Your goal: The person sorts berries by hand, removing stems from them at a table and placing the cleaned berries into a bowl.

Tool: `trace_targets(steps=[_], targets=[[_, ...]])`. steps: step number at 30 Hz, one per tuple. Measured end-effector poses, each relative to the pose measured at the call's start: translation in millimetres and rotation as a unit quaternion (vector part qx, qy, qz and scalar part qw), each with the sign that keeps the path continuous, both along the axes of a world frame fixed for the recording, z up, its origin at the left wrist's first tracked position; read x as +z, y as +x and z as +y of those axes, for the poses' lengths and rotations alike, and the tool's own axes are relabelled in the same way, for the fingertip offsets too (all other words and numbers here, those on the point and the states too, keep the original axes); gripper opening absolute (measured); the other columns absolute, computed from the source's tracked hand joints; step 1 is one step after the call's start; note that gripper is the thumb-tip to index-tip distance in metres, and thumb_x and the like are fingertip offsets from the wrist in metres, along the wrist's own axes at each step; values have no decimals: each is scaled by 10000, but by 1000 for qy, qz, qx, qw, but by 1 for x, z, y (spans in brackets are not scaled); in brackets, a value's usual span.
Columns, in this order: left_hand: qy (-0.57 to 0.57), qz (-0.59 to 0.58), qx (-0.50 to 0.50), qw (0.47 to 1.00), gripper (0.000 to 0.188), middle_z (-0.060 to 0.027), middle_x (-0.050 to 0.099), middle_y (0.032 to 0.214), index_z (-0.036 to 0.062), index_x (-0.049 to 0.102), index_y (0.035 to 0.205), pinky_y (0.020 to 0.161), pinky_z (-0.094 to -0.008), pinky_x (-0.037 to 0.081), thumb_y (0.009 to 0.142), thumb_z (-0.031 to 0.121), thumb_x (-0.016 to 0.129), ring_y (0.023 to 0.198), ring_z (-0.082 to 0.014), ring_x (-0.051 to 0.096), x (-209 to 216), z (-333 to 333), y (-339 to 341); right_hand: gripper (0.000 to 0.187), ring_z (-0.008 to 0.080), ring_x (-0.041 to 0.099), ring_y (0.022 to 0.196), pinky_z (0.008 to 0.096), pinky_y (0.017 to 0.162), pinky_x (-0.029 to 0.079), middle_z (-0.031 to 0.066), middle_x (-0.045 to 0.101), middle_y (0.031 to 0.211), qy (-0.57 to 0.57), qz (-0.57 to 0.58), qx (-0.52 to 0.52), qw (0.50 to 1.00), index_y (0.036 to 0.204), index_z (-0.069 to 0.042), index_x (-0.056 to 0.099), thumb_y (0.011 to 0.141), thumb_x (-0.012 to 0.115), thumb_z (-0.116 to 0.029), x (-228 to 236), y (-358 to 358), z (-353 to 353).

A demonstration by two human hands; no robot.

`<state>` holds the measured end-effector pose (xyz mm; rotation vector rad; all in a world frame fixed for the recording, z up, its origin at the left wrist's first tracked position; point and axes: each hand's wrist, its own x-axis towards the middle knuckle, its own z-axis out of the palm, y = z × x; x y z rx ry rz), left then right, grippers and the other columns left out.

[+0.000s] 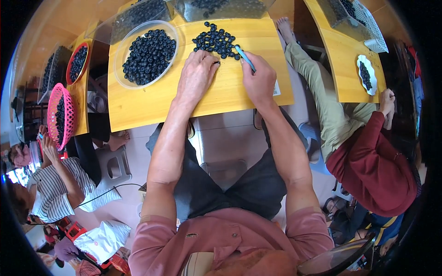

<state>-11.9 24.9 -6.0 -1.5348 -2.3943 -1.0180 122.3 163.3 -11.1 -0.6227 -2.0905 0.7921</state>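
A loose heap of dark blueberries (215, 40) lies on the yellow table (152, 106) in front of me. My left hand (198, 76) rests at the heap's near edge. Its fingers are curled together, with a small dark bit, seemingly a blueberry, at the tips. My right hand (258, 77) is closed around a slim light blue tool (244, 58), whose far end reaches the heap's right edge. I cannot tell what kind of tool it is. To the left of my hands stands a round clear tub (120, 76) full of blueberries.
Clear bins (225, 14) of dark berries line the table's far edge. At a left table, a person holds a pink basket (70, 117) near a red bowl (73, 79). On the right, a person in dark red sits by a table with a white scalloped dish (374, 83).
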Motion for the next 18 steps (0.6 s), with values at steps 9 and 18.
trace_targets(steps=[9,18], targets=[[-25,-45,-13,999,161,-148,721,1009,22,720,1030,887,-442,556,890,82,772,985,-353,685,2,0,1,197,331,742,835,391,728,567,170,753,953,0,-23,7,1000,1114,-20,755,919,744,-47,-1,-2,-3],[52,-181,19,982,215,-109,728,925,24,712,1083,762,-346,598,880,26,782,833,-232,732,10,2,9,211,330,730,807,397,708,560,160,745,940,19,-24,16,999,1124,-36,751,913,744,-45,-6,1,-2]])
